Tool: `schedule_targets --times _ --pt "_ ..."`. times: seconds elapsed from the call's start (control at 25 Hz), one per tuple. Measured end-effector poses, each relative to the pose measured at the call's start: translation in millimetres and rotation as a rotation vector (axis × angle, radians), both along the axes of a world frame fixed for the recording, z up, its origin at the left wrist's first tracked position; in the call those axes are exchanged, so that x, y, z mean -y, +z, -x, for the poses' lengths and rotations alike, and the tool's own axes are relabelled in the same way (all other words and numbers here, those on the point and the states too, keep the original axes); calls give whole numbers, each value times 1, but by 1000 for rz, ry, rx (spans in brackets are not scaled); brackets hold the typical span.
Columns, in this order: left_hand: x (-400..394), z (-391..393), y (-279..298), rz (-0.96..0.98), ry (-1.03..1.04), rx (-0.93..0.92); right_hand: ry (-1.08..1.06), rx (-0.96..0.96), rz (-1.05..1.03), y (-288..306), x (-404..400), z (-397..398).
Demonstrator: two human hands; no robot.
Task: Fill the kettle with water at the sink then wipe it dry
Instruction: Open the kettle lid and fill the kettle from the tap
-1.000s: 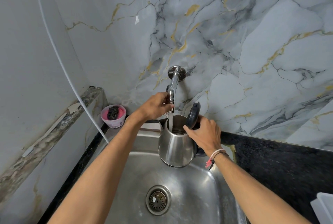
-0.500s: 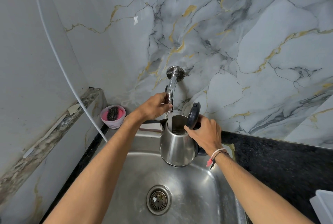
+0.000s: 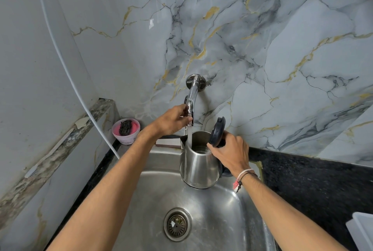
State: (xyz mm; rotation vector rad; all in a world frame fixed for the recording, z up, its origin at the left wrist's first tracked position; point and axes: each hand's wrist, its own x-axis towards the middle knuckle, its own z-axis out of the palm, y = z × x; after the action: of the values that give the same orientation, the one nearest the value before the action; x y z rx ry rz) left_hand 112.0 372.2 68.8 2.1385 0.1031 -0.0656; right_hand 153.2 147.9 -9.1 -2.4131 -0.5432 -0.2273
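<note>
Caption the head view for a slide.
Left hand on tap, right hand holding the open kettle under running water.

Sink (image 3: 153, 200) front and left basin free around drain (image 3: 177, 224). Back right corner blocked by kettle (image 3: 198, 170), open lid (image 3: 217, 134) upright, tap (image 3: 190, 101) above it. Pink tub (image 3: 126, 130) fills back left corner ledge.
</note>
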Motion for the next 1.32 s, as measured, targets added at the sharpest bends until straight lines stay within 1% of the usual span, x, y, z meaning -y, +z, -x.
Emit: schedule_targets --times 0.2,0.32,0.4,0.56,0.6,0.68,0.76,0.84,0.88,0.96,1.04,1.08,1.12,1.2,1.32 --pt "-10 -3 -5 79 -63 -19 14 14 -9 -1 -6 2" --pt "-13 -4 -10 143 -73 7 27 7 -5 -2 -10 3" --pt "-16 -4 -12 232 -69 4 26 12 7 -3 -12 3" --pt "-26 -4 -19 574 -79 -87 26 12 30 -2 -15 5" --pt "-29 -5 -20 624 -90 -94 28 22 27 -2 -16 5" --pt "-32 -7 -21 666 -93 -91 34 47 22 -2 -16 6" --pt "-33 -9 -20 662 -76 -77 42 50 21 -3 -17 7" --pt "-30 -10 -18 619 -21 -44 44 48 27 -3 -18 7" --pt "-26 -10 -17 566 22 -11 44 45 25 -3 -19 8" --pt "-12 -9 -15 382 142 103 40 47 18 -2 -19 9" --pt "9 -7 -15 121 334 227 35 56 12 0 -17 10" --pt "20 -3 -15 22 431 281 32 61 3 0 -15 11" --pt "31 1 -14 -30 495 322 30 65 -9 1 -12 13" --pt "52 16 -14 -91 519 372 23 67 -24 4 -1 19" --pt "80 48 -25 -213 433 344 -18 98 -32 7 29 23"
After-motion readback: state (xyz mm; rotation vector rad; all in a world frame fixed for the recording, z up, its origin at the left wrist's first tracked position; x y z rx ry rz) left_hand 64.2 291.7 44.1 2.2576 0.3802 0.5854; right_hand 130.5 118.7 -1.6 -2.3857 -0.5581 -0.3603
